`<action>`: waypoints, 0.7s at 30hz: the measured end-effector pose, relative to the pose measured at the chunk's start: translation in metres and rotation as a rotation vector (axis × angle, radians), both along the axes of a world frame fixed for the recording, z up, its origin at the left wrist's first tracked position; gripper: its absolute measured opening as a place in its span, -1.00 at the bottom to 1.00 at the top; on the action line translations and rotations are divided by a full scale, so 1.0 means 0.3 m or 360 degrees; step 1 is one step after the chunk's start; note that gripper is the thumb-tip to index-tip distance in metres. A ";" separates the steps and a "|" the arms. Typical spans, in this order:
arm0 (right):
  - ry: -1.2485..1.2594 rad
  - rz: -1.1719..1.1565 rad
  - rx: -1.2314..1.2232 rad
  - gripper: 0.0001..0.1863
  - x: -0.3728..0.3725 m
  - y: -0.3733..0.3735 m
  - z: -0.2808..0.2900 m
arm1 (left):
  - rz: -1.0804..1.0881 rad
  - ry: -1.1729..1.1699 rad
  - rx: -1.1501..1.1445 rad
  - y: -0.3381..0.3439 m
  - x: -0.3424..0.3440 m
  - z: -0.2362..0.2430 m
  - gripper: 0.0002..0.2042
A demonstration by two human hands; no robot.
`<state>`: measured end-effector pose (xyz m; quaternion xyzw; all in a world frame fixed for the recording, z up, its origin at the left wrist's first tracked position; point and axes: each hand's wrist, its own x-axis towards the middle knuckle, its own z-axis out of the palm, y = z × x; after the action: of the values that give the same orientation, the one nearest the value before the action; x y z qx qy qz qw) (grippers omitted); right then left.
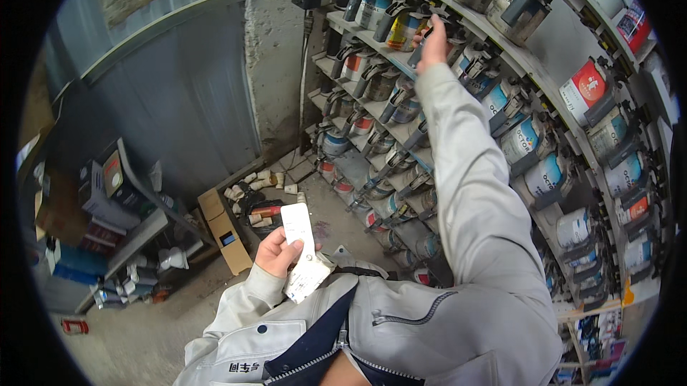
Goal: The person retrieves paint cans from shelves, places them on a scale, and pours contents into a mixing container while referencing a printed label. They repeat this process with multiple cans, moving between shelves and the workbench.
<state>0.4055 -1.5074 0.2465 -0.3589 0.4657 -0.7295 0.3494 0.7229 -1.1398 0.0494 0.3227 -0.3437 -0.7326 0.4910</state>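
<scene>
My left hand point(278, 251) is closed at waist height, pinching a long white card point(295, 223) between thumb and fingers. A crumpled, printed paper slip point(308, 279) hangs below the card, next to the same hand. My right arm stretches far forward to the upper shelf. There my right hand point(434, 44) has its fingers curled round the dark handle of a paint can, thumb pointing up. Beside it stands a paint can point(405, 28) with a yellow and blue label. The sleeve and hand hide part of the cans behind them.
A tall rack point(494, 35) carries rows of paint cans with dark pouring lids. On the floor lie an opened cardboard box point(223, 232) and several pale cups point(257, 180). Boxes point(107, 193) fill a low shelf at left, before a grey metal wall point(172, 93).
</scene>
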 end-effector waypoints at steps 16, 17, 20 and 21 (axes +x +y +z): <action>-0.0309 -0.0147 0.0717 -0.39 -0.033 1.262 -0.509 | -0.1200 0.0073 0.0140 -0.228 -0.087 0.018 -0.90; -0.0296 -0.0402 0.0793 -0.44 -0.043 1.385 -0.556 | -0.1282 0.0017 0.0040 -0.207 -0.134 0.038 -0.90; -0.0483 -0.0911 0.0869 -0.50 -0.068 1.776 -0.656 | -0.1538 -0.0057 -0.0047 -0.117 -0.260 0.099 -0.88; -0.0555 -0.1056 0.0811 -0.49 -0.079 1.917 -0.671 | -0.1636 -0.0073 -0.0058 -0.077 -0.316 0.117 -0.87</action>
<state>0.3817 -0.9324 0.0453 0.0356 0.6544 -0.7136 0.2473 0.6282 -1.1627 0.0846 0.1194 -0.4813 -0.8659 0.0654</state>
